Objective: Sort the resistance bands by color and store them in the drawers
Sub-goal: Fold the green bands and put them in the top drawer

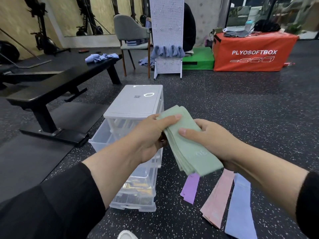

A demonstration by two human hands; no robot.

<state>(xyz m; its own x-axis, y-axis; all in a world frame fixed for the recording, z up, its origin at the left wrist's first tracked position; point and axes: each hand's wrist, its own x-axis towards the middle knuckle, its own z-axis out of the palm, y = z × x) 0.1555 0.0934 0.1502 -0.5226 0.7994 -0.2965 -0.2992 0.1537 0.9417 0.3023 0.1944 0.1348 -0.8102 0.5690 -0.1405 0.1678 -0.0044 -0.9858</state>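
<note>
Green bands (188, 142), stacked, lay clamped between my left hand (150, 135) and right hand (210, 138), long axis running eleven to five; the open top drawer (103, 137) sat at nine, nearest my left.

I log: drawer unit (133, 107) on floor at centre; held band stack (188, 144) at its 3 o'clock; three loose bands (217, 199) at 5 o'clock; bench (60, 90) at 10 o'clock.

sleeves (57, 200): black, long (pushed up forearms) | hands (150, 133): bare
</note>
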